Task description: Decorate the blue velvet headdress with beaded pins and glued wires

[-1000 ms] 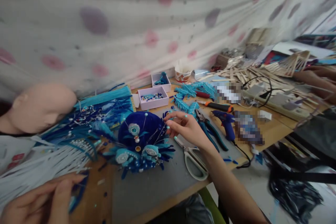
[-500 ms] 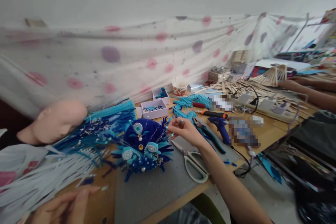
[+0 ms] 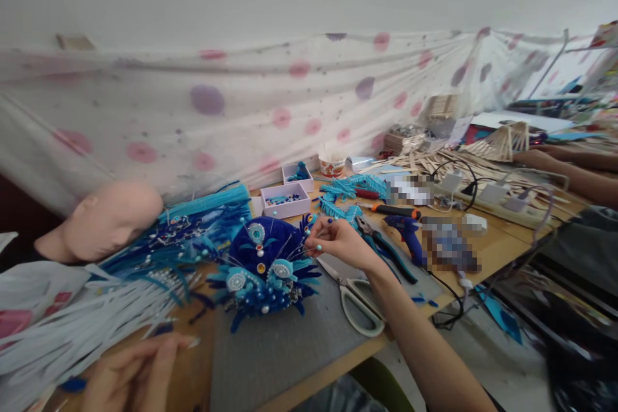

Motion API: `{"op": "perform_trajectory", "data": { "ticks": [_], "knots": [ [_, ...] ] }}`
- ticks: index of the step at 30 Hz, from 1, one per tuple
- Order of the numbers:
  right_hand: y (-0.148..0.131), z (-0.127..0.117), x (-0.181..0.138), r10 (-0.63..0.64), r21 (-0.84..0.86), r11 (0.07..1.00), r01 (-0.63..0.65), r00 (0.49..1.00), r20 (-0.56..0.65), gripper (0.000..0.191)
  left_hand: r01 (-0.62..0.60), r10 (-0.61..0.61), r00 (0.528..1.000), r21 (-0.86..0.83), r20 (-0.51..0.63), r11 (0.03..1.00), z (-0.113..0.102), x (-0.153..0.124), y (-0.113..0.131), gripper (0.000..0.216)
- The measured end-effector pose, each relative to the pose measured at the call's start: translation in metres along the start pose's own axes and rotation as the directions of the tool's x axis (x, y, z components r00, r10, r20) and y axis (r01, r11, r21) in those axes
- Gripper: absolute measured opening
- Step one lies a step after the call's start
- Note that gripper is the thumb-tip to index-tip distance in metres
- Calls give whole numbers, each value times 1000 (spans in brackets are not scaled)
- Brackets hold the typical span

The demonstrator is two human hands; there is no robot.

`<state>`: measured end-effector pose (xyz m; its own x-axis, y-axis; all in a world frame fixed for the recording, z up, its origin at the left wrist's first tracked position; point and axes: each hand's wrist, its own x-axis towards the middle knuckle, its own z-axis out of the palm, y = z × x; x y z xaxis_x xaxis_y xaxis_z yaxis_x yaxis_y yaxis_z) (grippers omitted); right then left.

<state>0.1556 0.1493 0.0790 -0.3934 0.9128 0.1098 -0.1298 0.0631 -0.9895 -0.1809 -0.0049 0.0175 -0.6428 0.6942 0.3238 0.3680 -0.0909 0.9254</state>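
Observation:
A blue beaded headpiece (image 3: 265, 270), with velvet, pearls and turquoise trim, rests on a grey mat (image 3: 251, 364). My right hand (image 3: 340, 244) is closed at its right side, thumb and fingers pinching a thin bead-tipped wire (image 3: 309, 251). Other fine wires stick out around the headpiece. At the lower left, my left hand (image 3: 138, 370) is closed, thumb against the fingers; a small pale bit shows at the fingertips, too small to name. Just below my right hand lie scissors (image 3: 360, 309), with pliers (image 3: 386, 248) beside them.
A blue glue gun (image 3: 405, 232) and an orange-handled tool (image 3: 396, 210) lie at right. Behind the headpiece stand white boxes (image 3: 286, 201) of beads. At left are a mannequin head (image 3: 118, 222) and white strips (image 3: 106, 328). Another person's arms (image 3: 570, 167) reach in beyond a power strip (image 3: 506, 206).
My left hand has shifted a little to the right, uncovering a small blue piece beside it. My right hand stays by the headpiece, its fingers slightly rearranged. The view has moved slightly.

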Motion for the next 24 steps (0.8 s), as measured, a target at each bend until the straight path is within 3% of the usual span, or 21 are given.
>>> {"op": "perform_trajectory", "data": {
  "ticks": [5,11,15,24],
  "knots": [
    [1,0,2,-13,-13,1000,13,1000,5,42,-51,39,992,-95,-117,994,15,-17,19,33],
    [-4,2,5,-6,-30,1000,7,1000,27,44,-245,242,968,-61,-62,968,20,-24,42,25],
    [-6,5,7,-15,-37,999,16,999,29,43,-315,314,949,-29,-26,949,19,-24,46,19],
    [-3,10,10,-14,-77,997,19,998,68,42,-278,278,960,-40,-22,960,18,-26,41,24]
  ]
}}
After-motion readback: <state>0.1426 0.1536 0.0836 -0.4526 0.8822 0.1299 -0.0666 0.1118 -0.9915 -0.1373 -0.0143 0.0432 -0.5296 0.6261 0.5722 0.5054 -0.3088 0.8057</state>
